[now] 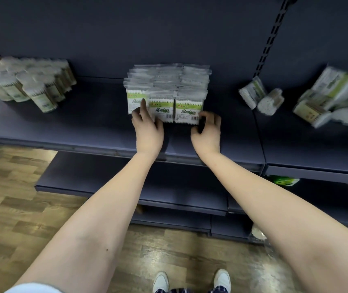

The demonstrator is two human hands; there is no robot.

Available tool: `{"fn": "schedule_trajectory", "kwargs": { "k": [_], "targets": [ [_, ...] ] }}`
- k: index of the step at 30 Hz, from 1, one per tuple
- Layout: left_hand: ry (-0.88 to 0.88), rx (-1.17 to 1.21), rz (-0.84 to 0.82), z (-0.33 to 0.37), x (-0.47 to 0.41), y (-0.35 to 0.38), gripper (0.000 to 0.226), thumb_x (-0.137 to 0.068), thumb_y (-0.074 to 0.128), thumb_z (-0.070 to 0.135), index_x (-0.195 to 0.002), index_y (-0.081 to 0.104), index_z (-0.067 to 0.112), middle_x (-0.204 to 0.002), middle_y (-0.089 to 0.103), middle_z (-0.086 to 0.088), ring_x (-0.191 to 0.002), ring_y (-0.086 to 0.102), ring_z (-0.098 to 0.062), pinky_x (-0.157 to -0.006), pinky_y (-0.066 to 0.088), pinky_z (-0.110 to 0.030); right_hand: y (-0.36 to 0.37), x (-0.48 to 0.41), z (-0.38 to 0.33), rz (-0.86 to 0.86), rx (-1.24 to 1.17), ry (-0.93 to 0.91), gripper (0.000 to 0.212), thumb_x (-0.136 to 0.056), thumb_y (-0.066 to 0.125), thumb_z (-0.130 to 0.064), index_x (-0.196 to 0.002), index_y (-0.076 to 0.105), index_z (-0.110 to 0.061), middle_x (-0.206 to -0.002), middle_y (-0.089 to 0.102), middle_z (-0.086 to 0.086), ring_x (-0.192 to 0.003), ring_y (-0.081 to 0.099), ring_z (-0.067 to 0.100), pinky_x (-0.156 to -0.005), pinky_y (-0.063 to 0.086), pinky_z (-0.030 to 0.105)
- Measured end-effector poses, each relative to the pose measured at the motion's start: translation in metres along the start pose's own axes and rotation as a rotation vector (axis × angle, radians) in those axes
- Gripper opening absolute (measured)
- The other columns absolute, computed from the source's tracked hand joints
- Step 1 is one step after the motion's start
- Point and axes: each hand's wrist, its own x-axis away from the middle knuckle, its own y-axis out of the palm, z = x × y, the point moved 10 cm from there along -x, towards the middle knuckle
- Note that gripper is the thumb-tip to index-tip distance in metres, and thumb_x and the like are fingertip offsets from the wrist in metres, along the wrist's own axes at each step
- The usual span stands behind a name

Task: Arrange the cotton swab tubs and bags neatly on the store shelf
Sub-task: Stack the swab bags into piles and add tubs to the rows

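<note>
The bags [166, 87] of cotton swabs stand upright in three files, packed one behind another, directly beyond the fingertips of both hands, midway along the shelf [84, 125]. They are clear, crinkly plastic with a green-and-white printed label and a barcode low on the face. Their sealed tops form a ragged, stepped line running back.

The left hand [148, 132] has its fingers nearly straight, with the forefinger laid up the face of the front left bag [133, 98], and it grips nothing. The right hand [208, 132] is curled, thumb and forefinger making a C at the lower outer corner of the front right bag [187, 111]. Whether they pinch that corner or only touch it cannot be told.

Under the palms and wrists, bare dark matte shelf runs to its front lip. Left of the left fingers lies a wide bare stretch, then the tubs [31, 85], round clear cylinders showing white swab heads on top, blurred and clustered near the shelf's left end. Right of the right fingers is a shorter bare stretch up to the seam with the next shelf. From there on, loose bags and tubs [329, 98] lie tumbled on their sides.

Beyond the fingertips, the smooth back panel [147, 28] rises behind the files, and a slotted post [272, 39] runs up it to the right.
</note>
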Motion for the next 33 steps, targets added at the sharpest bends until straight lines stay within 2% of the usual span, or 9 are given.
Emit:
{"fn": "schedule_trajectory", "kwargs": {
  "k": [3, 6, 8, 13, 17, 21, 25, 29, 33],
  "targets": [
    [0.124, 0.098, -0.029, 0.034, 0.008, -0.004, 0.051, -0.090, 0.048, 0.003, -0.139, 0.035, 0.006, -0.130, 0.038, -0.015, -0.112, 0.047, -0.026, -0.091, 0.039, -0.023, -0.025, -0.008, 0.006, 0.039, -0.015, 0.013, 0.041, -0.081, 0.053, 0.002, -0.120, 0.049, -0.009, -0.129, 0.039, 0.013, -0.107, 0.051, 0.028, -0.084, 0.038, 0.021],
    [0.240, 0.177, -0.076, 0.078, 0.008, 0.004, 0.045, -0.088, 0.048, 0.000, -0.131, 0.042, 0.007, -0.123, 0.041, -0.009, -0.097, 0.049, -0.016, -0.081, 0.046, -0.027, -0.059, -0.019, 0.014, 0.078, -0.001, 0.002, 0.042, -0.081, 0.053, 0.002, -0.121, 0.048, -0.008, -0.130, 0.039, 0.014, -0.108, 0.050, 0.027, -0.079, 0.033, 0.013],
    [0.301, 0.197, -0.097, 0.107, 0.009, 0.016, 0.043, -0.088, 0.048, 0.001, -0.130, 0.042, 0.007, -0.123, 0.042, -0.008, -0.093, 0.048, -0.013, -0.079, 0.048, -0.027, -0.084, -0.027, 0.020, 0.102, 0.027, -0.012, 0.042, -0.082, 0.054, 0.002, -0.123, 0.048, -0.007, -0.133, 0.038, 0.014, -0.110, 0.051, 0.027, -0.074, 0.029, 0.009],
    [0.323, 0.243, -0.195, 0.151, 0.025, 0.064, 0.046, -0.088, 0.051, 0.004, -0.132, 0.040, 0.010, -0.128, 0.042, -0.006, -0.089, 0.048, -0.008, -0.081, 0.046, -0.022, -0.143, -0.043, 0.045, 0.153, 0.105, -0.033, 0.042, -0.083, 0.054, 0.001, -0.124, 0.047, -0.005, -0.136, 0.039, 0.017, -0.109, 0.052, 0.031, -0.070, 0.029, 0.010],
    [0.307, 0.169, -0.334, 0.161, 0.033, 0.114, 0.050, -0.091, 0.054, 0.012, -0.138, 0.037, 0.017, -0.130, 0.043, -0.002, -0.094, 0.048, -0.008, -0.087, 0.047, -0.027, -0.189, -0.055, 0.068, 0.195, 0.161, -0.023, 0.042, -0.084, 0.054, 0.000, -0.124, 0.045, -0.005, -0.132, 0.043, 0.017, -0.111, 0.053, 0.033, -0.074, 0.030, 0.014],
    [0.184, 0.185, -0.426, 0.165, 0.023, 0.153, 0.063, -0.092, 0.055, 0.019, -0.147, 0.023, 0.018, -0.137, 0.043, -0.004, -0.109, 0.049, -0.014, -0.091, 0.042, -0.025, -0.239, -0.064, 0.089, 0.263, 0.200, -0.011, 0.045, -0.083, 0.055, -0.001, -0.127, 0.045, -0.004, -0.136, 0.040, 0.017, -0.120, 0.047, 0.033, -0.095, 0.036, 0.026],
    [-0.075, 0.215, -0.483, 0.161, 0.011, 0.194, 0.078, -0.093, 0.056, 0.030, -0.150, 0.004, 0.015, -0.151, 0.031, -0.010, -0.134, 0.038, -0.025, -0.106, 0.035, -0.032, -0.285, -0.073, 0.109, 0.324, 0.261, 0.024, 0.046, -0.082, 0.056, -0.002, -0.127, 0.045, -0.005, -0.136, 0.041, 0.016, -0.116, 0.050, 0.032, -0.091, 0.035, 0.022],
    [-0.226, 0.120, -0.516, 0.157, 0.006, 0.228, 0.080, -0.095, 0.050, 0.035, -0.150, -0.002, 0.013, -0.150, 0.034, -0.011, -0.130, 0.043, -0.028, -0.099, 0.039, -0.030, -0.318, -0.086, 0.125, 0.385, 0.301, 0.016, 0.042, -0.084, 0.056, -0.007, -0.125, 0.047, -0.004, -0.134, 0.044, 0.016, -0.117, 0.048, 0.031, -0.091, 0.033, 0.022],
    [-0.323, 0.180, -0.483, 0.152, -0.005, 0.258, 0.074, -0.092, 0.053, 0.034, -0.149, 0.011, 0.012, -0.143, 0.043, -0.011, -0.123, 0.049, -0.028, -0.099, 0.043, -0.031, -0.332, -0.100, 0.145, 0.378, 0.328, 0.050, 0.045, -0.084, 0.056, -0.008, -0.127, 0.043, -0.004, -0.135, 0.043, 0.014, -0.124, 0.043, 0.028, -0.091, 0.028, 0.020]
  ]
}}
